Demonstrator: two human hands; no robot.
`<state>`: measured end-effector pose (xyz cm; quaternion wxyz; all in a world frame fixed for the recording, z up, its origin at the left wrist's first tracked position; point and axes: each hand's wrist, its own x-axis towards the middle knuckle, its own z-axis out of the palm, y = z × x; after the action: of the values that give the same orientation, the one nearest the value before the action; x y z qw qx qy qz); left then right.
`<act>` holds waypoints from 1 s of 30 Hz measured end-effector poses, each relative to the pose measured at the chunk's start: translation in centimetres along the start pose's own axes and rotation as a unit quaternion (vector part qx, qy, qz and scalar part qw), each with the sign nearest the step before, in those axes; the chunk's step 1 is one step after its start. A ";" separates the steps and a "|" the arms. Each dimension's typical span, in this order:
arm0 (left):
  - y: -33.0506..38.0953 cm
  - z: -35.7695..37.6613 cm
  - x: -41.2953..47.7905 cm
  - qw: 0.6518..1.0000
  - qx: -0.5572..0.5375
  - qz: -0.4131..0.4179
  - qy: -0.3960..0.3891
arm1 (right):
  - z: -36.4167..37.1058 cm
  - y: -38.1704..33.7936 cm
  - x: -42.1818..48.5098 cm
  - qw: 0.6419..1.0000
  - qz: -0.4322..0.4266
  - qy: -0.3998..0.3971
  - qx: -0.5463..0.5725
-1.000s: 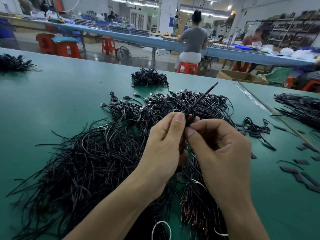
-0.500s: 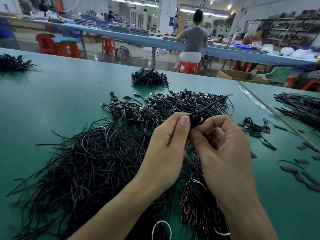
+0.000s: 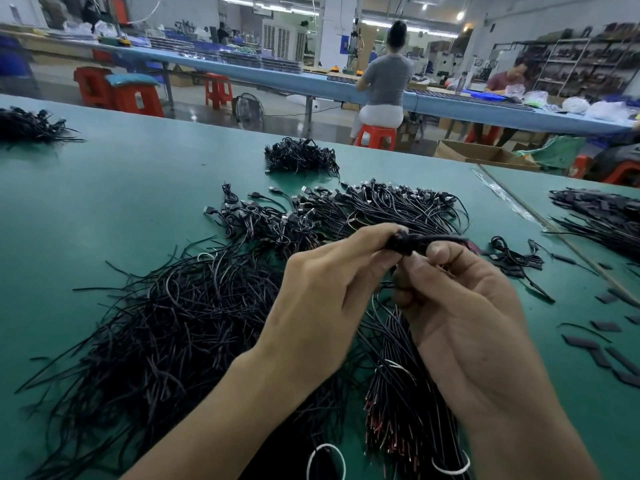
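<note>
**Item 1, far left:** stray cable bundle (image 3: 27,126) on the green table (image 3: 121,188), lying well apart from the work.

**Item 2:** loose heap of black wire lengths (image 3: 166,327), spreading under the left forearm.

**Item 3:** left hand (image 3: 322,306), thumb and forefinger clamped on the small coiled cable (image 3: 408,242). The cable is held in the air above the heaps, just in front of the pile of finished coils (image 3: 363,209).

**Item 4:** right hand (image 3: 467,313), fingers curled, thumb and forefinger pinching the same coil from its right side. The coil's tail runs off past the thumb.

**Item 5, right:** flat black sleeve pieces (image 3: 602,355), scattered.

**Risks, as I judge them:**
- The coil looks springy, so a slackened pinch on either side could let it unwind.
- The trailing tail could snag neighbouring coils.
- If the coil drops into the black heap below, I would struggle to pick it out again.
</note>
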<state>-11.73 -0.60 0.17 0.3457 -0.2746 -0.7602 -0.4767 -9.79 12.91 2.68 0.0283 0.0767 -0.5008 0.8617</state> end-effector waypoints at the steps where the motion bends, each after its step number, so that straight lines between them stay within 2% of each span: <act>1: 0.1 0.0 0.0 1.000 -0.004 0.002 0.000 | 0.0 0.0 0.1 1.000 0.001 0.005 0.009; 3: 0.4 0.1 -0.1 1.000 -0.023 -0.007 -0.007 | -0.2 0.0 0.2 1.000 0.005 0.015 0.009; 5: 0.7 0.1 -0.1 0.996 -0.077 -0.052 -0.007 | -0.4 -0.1 0.3 1.000 0.010 0.020 -0.003; 10: 1.1 0.2 0.3 0.967 -0.216 -0.136 0.011 | -0.6 0.1 0.3 0.997 0.005 0.007 -0.072; 12: 0.5 0.0 0.3 0.955 -0.241 -0.176 -0.009 | -0.8 0.2 0.3 0.995 -0.011 0.021 -0.101; 14: 0.0 -0.4 0.3 0.957 -0.218 -0.190 -0.037 | -1.0 0.1 0.3 0.991 -0.030 0.033 -0.128; 18: -0.3 -0.7 0.4 0.987 -0.093 -0.125 -0.041 | -0.9 0.1 0.1 0.985 -0.060 0.032 -0.161; 22: -0.4 -1.2 0.5 0.999 0.024 -0.028 -0.028 | -0.6 0.0 0.2 0.973 -0.089 0.021 -0.210; 26: -1.1 -0.9 0.2 0.985 0.130 0.116 0.007 | -0.4 -0.5 -0.1 0.978 -0.062 0.001 -0.199; 30: -1.6 -0.3 -0.5 0.972 0.161 0.156 0.062 | -0.3 -0.7 -0.2 0.976 -0.041 0.013 -0.215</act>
<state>-12.52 -1.53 -0.96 0.5022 -0.3004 -0.7517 -0.3041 -9.54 13.58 3.11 0.0857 0.0782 -0.6707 0.7326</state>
